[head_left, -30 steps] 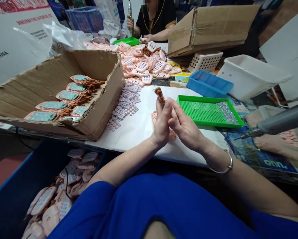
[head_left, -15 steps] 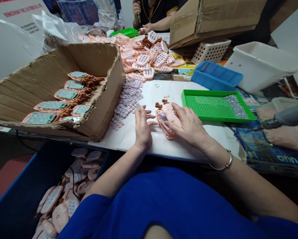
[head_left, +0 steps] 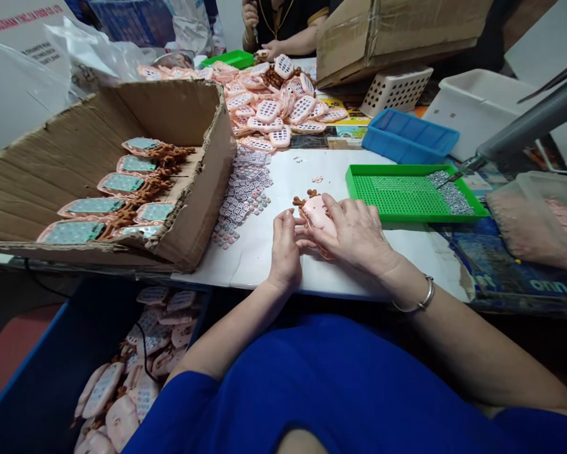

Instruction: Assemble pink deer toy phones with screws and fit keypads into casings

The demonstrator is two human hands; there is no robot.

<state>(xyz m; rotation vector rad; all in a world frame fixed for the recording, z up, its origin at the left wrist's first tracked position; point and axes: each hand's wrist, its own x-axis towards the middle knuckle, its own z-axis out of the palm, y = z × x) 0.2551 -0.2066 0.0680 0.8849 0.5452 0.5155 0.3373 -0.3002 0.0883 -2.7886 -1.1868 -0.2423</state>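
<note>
On the white work surface lies a pale pink toy phone shell (head_left: pixel 317 213) with brown antlers at its top end. My left hand (head_left: pixel 286 246) curls along its left side, fingers against the edge. From the right, my right hand (head_left: pixel 356 233) presses on the shell's smooth pink back, fingers and thumb gripping it. The inside of the shell is covered. Left of it lie many small keypad-like pieces (head_left: pixel 243 195), and beyond it a few tiny pink pieces (head_left: pixel 316 179).
A cardboard box (head_left: pixel 200 176) holds shells with green boards. Right is a green tray (head_left: pixel 382 195) of screws, with a grey power screwdriver (head_left: pixel 510 135) over it. Behind are a blue bin (head_left: pixel 409 140) and heaped pink shells (head_left: pixel 268 110). A co-worker's arm (head_left: pixel 302 43) is across the table.
My left hand has moved right, from beside the shell onto its edge. The pink back now sits flatter under my right hand. The screwdriver has swung up and left to the screws.
</note>
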